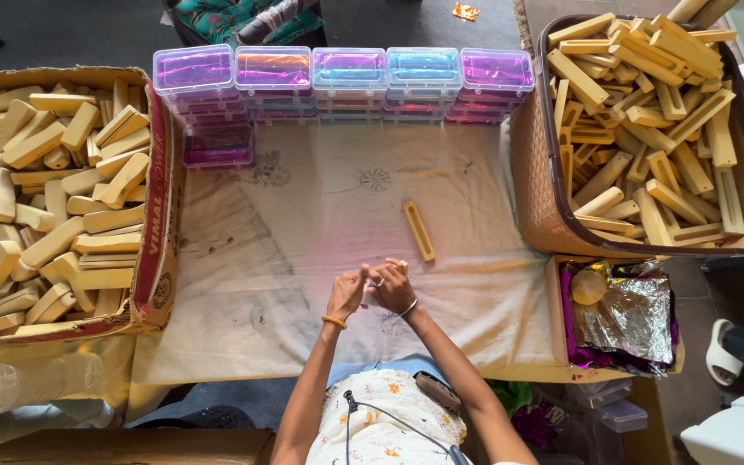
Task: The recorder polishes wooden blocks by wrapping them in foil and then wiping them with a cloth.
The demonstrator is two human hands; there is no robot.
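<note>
Both hands were brought together above a cloth-draped surface (pixel 303 284), the left hand (pixel 346 294) and right hand (pixel 392 287) touching at the fingertips. Their fingers (pixel 382 274) were curled narrowly around something small and pale; what it was could not be told. A gold bangle was worn on the left wrist, a silver one on the right. Just beyond the hands, a slim grooved wooden stick (pixel 418 231) was seen lying flat on the stained, creased cloth. A cardboard box (pixel 158 250) to the left was heaped with pale, blunt wooden blocks (pixel 45 198), while a woven basket (pixel 534 185) to the right was filled with yellower slotted sticks. Translucent plastic cases (pixel 346 82) in purple, pink and blue were stacked along the far edge. Crumpled foil (pixel 635 319) was seen beside the right elbow.
</note>
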